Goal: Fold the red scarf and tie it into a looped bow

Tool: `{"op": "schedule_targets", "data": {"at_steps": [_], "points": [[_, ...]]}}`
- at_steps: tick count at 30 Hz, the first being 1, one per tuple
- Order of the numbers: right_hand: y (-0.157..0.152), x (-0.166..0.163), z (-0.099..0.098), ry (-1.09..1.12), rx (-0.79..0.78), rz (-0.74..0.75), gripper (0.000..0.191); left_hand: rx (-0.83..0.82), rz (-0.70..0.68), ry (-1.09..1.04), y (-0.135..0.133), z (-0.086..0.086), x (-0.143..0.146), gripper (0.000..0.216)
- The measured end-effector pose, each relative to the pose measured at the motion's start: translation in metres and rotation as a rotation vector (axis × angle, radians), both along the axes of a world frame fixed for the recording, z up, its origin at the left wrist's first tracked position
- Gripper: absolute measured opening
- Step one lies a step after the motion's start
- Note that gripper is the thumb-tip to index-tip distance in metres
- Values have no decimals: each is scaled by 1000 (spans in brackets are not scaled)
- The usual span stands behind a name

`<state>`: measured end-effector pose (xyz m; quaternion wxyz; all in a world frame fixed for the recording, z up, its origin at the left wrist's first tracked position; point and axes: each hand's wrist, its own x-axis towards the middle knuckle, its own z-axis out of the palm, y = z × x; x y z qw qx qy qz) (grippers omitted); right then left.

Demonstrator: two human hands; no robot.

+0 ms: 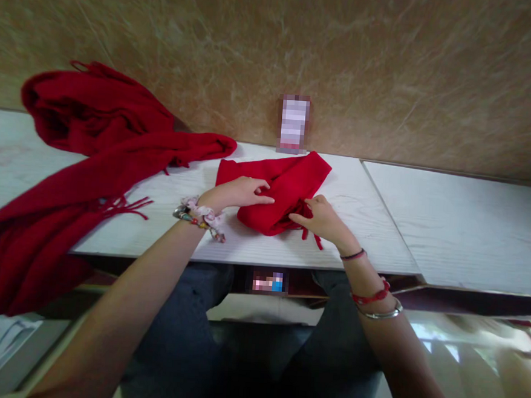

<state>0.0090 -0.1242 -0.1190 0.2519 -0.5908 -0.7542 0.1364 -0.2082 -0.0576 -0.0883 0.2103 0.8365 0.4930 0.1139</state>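
Observation:
A folded red scarf (294, 180) lies on the white wooden table (372, 231) just in front of me. My left hand (243, 192) lies flat on the scarf's left part, fingers stretched out and pressing it down. My right hand (321, 218) is at the scarf's near right corner, its fingers pinched on the cloth where red fringe hangs out. Bracelets sit on both wrists.
A heap of more red scarves (91, 144) covers the table's left side and hangs over its front edge. A small blurred card (293, 123) leans against the brown marbled wall. A second white tabletop (463, 231) adjoins on the right.

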Motion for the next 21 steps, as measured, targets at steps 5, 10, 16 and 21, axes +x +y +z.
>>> {"op": "schedule_targets", "data": {"at_steps": [5,10,16,21], "points": [[12,-26,-2,-25,-61,-147,16,-19,84,-144,1,-13,-1,49],[21,-18,8,287,-91,-184,4,62,201,-135,4,-8,-6,51],[16,34,19,736,-296,-143,5,107,211,-126,0,-2,-11,50],[17,34,13,537,-144,-151,33,68,155,-72,-1,-7,-7,52]]}}
